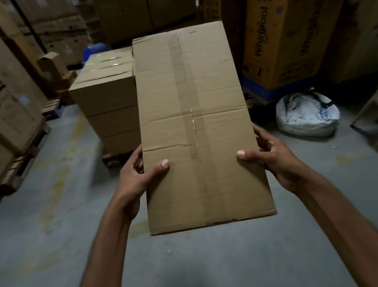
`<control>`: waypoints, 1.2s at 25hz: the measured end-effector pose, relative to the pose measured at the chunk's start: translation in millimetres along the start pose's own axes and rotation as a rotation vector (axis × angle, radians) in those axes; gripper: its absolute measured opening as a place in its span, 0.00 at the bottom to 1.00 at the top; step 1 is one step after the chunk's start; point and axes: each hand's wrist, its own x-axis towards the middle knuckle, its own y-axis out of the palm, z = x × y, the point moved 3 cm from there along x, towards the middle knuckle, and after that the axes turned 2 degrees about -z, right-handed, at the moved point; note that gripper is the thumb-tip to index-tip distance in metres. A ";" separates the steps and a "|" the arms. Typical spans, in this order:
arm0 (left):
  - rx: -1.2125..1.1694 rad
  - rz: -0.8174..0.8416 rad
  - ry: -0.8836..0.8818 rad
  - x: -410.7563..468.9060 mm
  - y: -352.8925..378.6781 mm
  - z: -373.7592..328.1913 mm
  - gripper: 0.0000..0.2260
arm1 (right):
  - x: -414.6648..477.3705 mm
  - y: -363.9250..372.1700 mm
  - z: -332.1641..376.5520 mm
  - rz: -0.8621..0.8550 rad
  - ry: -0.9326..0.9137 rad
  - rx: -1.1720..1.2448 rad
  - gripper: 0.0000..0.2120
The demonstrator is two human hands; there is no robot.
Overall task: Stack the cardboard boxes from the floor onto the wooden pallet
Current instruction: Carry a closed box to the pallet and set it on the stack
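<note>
Head view, looking down along two bare forearms. Holds one long cardboard box (195, 124) in the air above the grey floor (55, 244), in the middle of the picture, taped face turned up and far end pointing away. Grips the left long edge with the left hand (138, 176): thumb (162, 164) pressed flat on the top face, the other fingers curled around the edge and under it. Grips the right long edge with the right hand (272, 157) in the same manner, its thumb on top and its fingers bent around the side; cannot tell how the fingertips lie below the box. Keeps both hands on the nearer half of the box.

Farther away and to the left, shows a stack of closed boxes (107, 97), three layers on its near face, resting on a low wooden pallet (114, 159); only the near edge of the pallet visible. Hides the right part of this stack behind the held box.

At the far right, shows a tall yellow and blue carton (288, 33) and, near its foot, a white bag (305, 116) on the floor. At the left, large brown cartons (3, 101) on other pallets.
</note>
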 end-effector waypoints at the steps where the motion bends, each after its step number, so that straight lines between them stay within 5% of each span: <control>1: 0.004 0.017 -0.012 20.9 14.1 -2.7 0.36 | 15.7 -13.2 1.8 -0.017 0.011 0.000 0.36; 8: 0.151 0.195 -0.184 203.0 77.9 -16.0 0.38 | 161.6 -83.3 6.3 -0.132 0.220 -0.091 0.36; 13: 0.240 0.356 -0.333 337.4 127.6 -28.6 0.35 | 263.1 -126.7 29.7 -0.117 0.376 -0.107 0.22; 18: 0.269 0.474 -0.353 449.5 179.0 -48.5 0.48 | 350.0 -171.2 40.0 -0.180 0.415 -0.094 0.42; 24: 0.301 0.476 -0.335 578.6 253.2 -52.8 0.26 | 470.5 -244.5 34.5 -0.263 0.414 -0.053 0.39; 30: 0.301 0.430 -0.214 709.8 331.7 -51.7 0.33 | 613.8 -324.0 45.4 -0.304 0.289 -0.118 0.38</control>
